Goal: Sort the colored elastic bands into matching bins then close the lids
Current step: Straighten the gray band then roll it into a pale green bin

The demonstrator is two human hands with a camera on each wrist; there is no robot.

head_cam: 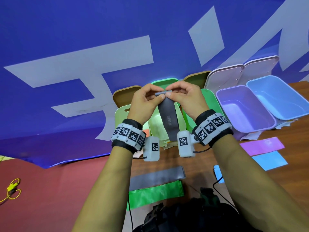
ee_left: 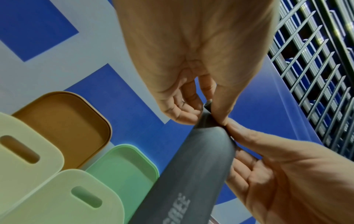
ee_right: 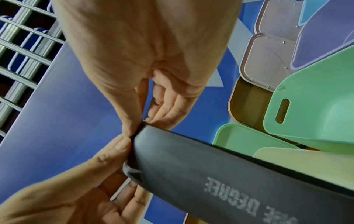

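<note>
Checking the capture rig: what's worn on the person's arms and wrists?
Bare forearms, no sleeves or gloves. Each wrist has a black fabric band ringed with white blocks bearing black square code markers. A white boxy camera unit, also with a marker, hangs from each band on the inner side. Thin black cables run from the units.

Grey band (head_cam: 168, 119) in my fingers: matt rubbery sheet, smooth, white print. Bins, e.g. purple bin (head_cam: 245, 109): glossy smooth plastic. Table (head_cam: 284, 131): wood grain. Green band (head_cam: 155, 193): shiny, slightly mottled
</note>
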